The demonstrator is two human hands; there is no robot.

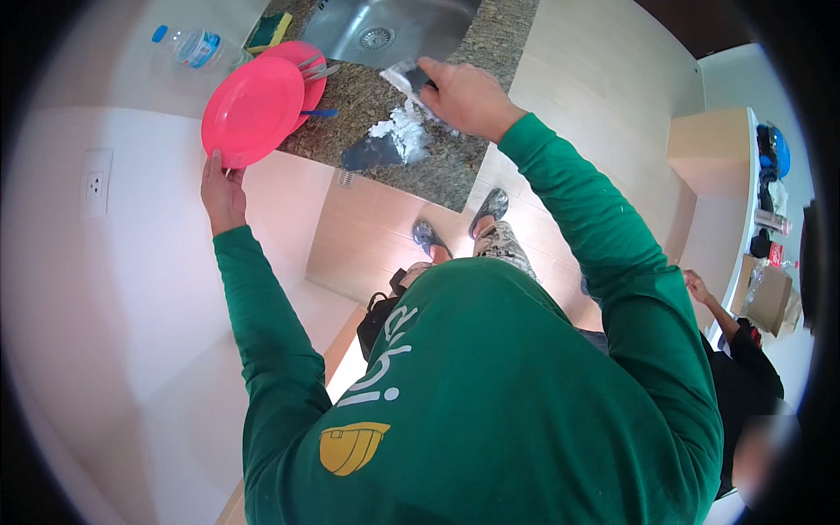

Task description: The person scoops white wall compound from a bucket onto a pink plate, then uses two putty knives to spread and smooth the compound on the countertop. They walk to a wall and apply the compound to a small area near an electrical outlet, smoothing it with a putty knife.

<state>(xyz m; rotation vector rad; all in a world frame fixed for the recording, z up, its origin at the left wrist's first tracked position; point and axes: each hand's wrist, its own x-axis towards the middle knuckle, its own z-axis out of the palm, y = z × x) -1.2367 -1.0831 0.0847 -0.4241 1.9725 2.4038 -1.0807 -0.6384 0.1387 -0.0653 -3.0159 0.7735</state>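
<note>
A green long-sleeved shirt (525, 394) bears white lettering (391, 393) and a yellow emblem (353, 448) above patterned legwear (507, 243) and sandals (495, 203)

On my left I see a big white wall (131, 315) with a plug socket (96, 183) in it. Ahead of me is a speckled brown stone counter (442, 179) with a shiny metal sink (424, 31) set into it. My floor (595, 114) is pale and looks bright. Over on my right is a pale shelf (705, 140), by another light wall (731, 80). Far ahead on that side is something dark brown (709, 19); I can't tell what.
</note>
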